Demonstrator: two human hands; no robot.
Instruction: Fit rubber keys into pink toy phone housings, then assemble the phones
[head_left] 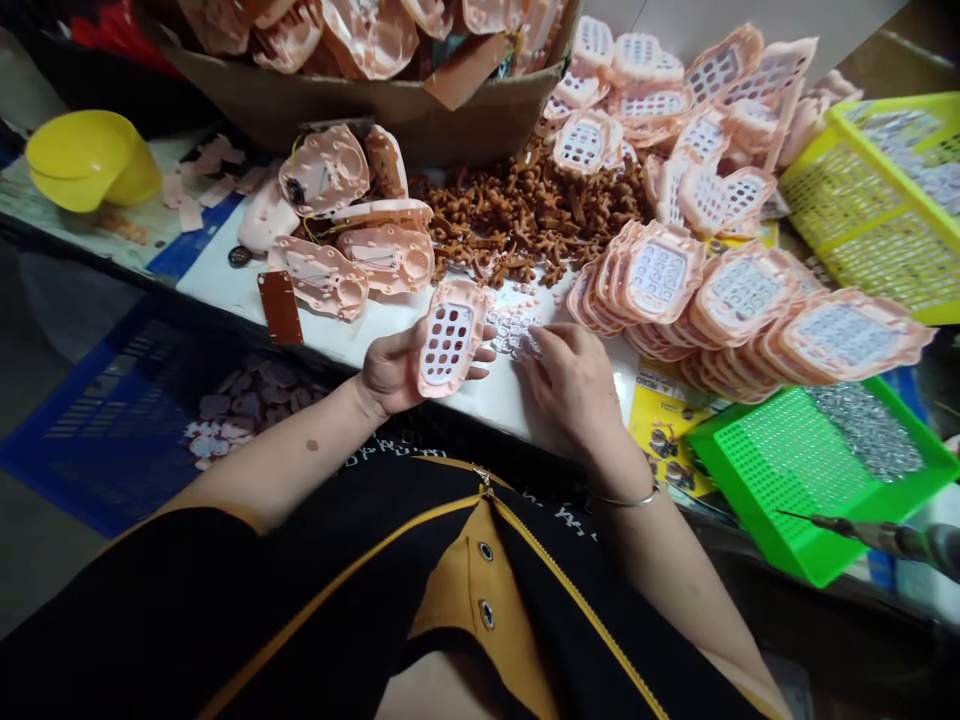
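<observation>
My left hand [394, 368] holds a pink plastic housing panel [452, 340] with rows of holes in a white inset face. Its fingers pass behind the panel and their tips show past its right edge. To the right, my right hand [574, 385] is lowered to the white table, its fingers curled together at a loose patch of small clear button pieces [512, 333]. What lies between those fingertips is hidden. Stacks of similar pink panels [660, 275], with clear pieces set in their faces, stand to the right of my right hand.
Brown molded parts [525, 215] are heaped behind my hands. Pink shells with wires [326, 170] lie left, below a cardboard box [375, 110]. A yellow basket [862, 200], a green basket [757, 480] holding screws and a pointed driver [870, 530] are right. A blue crate [97, 420] sits lower left.
</observation>
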